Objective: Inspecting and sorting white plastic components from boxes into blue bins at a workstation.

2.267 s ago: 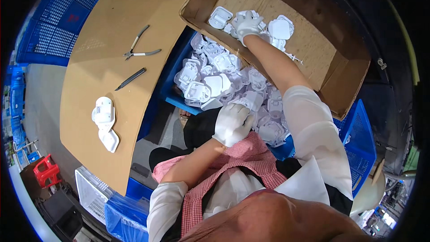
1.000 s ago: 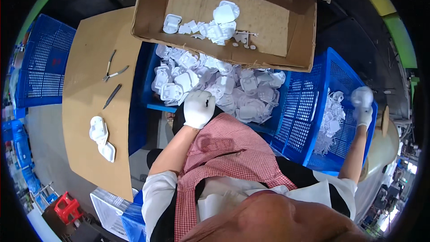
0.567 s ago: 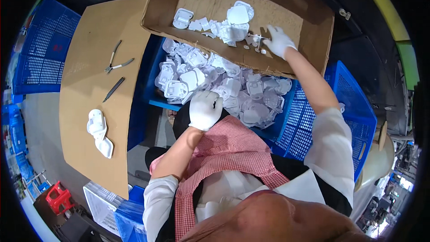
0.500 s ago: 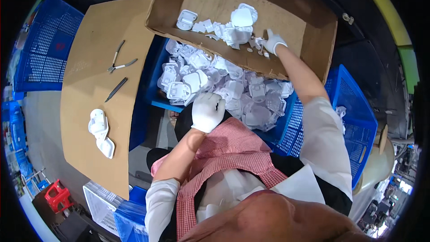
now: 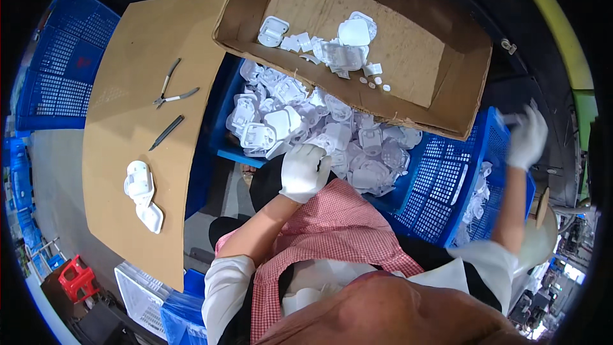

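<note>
Left hand (image 5: 305, 172) in a white glove, fingers loosely bent with a narrow gap at the thumb, at the near edge of a blue bin (image 5: 239, 153) filled with white plastic parts (image 5: 281, 122), just above a red-checked apron (image 5: 345, 243); contents of the curl impossible to tell. Right hand (image 5: 528, 137), gloved alike, raised at the far right of a blue basket (image 5: 491, 137) with white scraps (image 5: 477, 199) inside, too blurred to tell finger spread or any grip. Beyond the bin, a cardboard box (image 5: 408, 51) with white covers (image 5: 353, 33) heaped along its near side and small white discs (image 5: 372, 85) just right of the heap. On the brown worktop (image 5: 108, 140), pliers (image 5: 170, 98) with splayed handles near the right edge, a slim black tool (image 5: 166, 133) just below, and two white pieces (image 5: 140, 182), touching, closer to the near edge.
</note>
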`<state>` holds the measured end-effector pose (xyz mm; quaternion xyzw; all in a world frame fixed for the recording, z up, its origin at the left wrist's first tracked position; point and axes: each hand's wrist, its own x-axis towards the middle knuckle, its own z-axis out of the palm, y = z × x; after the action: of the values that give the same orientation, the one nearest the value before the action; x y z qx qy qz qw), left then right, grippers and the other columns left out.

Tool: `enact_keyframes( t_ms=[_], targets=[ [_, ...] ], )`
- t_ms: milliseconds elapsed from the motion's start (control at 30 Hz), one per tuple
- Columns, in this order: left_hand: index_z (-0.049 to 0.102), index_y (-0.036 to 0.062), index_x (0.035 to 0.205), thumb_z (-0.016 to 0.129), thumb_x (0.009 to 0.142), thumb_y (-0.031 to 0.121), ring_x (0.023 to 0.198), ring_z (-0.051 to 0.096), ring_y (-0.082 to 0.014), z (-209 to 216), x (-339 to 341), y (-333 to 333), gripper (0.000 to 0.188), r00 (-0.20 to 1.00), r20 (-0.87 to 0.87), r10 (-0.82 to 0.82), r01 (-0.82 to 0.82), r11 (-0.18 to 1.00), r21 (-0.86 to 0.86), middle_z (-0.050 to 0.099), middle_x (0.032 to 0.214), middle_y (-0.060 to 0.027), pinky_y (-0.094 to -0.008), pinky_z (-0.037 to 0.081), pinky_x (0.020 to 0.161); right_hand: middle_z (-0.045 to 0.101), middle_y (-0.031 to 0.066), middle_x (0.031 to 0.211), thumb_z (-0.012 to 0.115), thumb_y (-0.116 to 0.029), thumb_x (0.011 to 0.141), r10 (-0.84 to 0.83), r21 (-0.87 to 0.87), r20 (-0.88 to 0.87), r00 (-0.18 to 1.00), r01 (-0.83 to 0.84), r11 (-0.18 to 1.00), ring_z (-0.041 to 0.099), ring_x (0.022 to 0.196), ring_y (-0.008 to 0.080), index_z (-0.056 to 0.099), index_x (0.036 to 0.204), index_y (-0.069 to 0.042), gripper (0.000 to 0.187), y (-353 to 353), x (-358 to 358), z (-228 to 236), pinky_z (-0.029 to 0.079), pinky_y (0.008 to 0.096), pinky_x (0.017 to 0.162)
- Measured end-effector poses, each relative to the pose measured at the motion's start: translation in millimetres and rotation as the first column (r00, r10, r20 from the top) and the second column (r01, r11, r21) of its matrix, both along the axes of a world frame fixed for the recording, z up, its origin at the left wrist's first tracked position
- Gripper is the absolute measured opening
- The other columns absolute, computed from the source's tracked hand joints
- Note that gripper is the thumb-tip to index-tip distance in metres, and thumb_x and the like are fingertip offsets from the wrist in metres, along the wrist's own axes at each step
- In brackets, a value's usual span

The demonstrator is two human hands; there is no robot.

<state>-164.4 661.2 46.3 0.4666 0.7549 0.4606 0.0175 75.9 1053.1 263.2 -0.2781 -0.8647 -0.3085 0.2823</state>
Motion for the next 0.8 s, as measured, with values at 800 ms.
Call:
enact_keyframes(
  t_ms=[800],
  targets=[
    [0.063,0.0032,0.079,0.065,0.078,0.012,0.076,0.060,-0.0348,2,-4,1,0.009,0.999,0.044,0.027,-0.024,0.997,-0.070,0.063,0.077,-0.0140,-0.0442,0.047,0.071,0.069,0.0140,0.102,0.069,-0.027,0.086,-0.372,-0.933,-0.299,0.879,-0.351,-0.079,0.066,0.088,0.0226,0.066,0.115,0.002,0.041,1,-347,-283,0.052,0.0350,0.078]
  ],
)
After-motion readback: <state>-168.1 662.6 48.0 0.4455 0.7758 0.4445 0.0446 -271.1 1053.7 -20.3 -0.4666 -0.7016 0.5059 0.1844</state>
